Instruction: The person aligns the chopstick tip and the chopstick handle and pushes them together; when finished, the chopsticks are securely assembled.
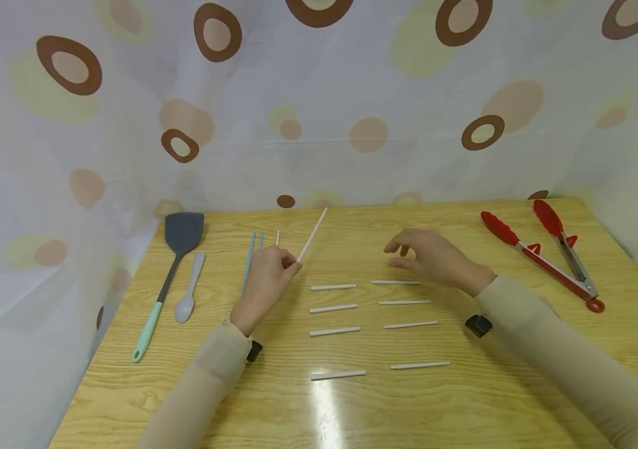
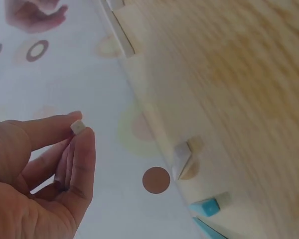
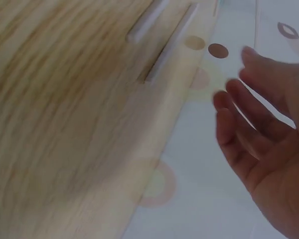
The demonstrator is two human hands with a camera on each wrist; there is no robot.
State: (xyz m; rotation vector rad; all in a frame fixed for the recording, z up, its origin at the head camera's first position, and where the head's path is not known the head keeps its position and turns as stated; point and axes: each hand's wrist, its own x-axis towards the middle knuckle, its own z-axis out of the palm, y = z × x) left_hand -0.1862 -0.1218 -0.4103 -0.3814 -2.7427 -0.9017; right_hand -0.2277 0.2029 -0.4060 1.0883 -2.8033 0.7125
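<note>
A long white chopstick point(image 1: 313, 235) is pinched by its square end between the thumb and fingers of my left hand point(image 1: 265, 274); it slants up toward the back right. The left wrist view shows that square end of the chopstick point(image 2: 77, 127) at the fingertips. My right hand point(image 1: 431, 255) hovers over the right half of the table, its fingers loosely bent around nothing. Several white chopsticks lie in two columns, a left one point(image 1: 334, 331) and a right one point(image 1: 410, 324). Beyond the left hand lie blue chopsticks point(image 1: 249, 259) and a pale pinkish stick point(image 1: 277, 237), partly hidden by it.
On the left lie a turner point(image 1: 169, 277) with a dark head and mint handle, and a grey spoon point(image 1: 186, 305). Red-tipped tongs point(image 1: 554, 268) lie spread on the right. A patterned cloth point(image 1: 324, 93) hangs behind the wooden table point(image 1: 274, 411).
</note>
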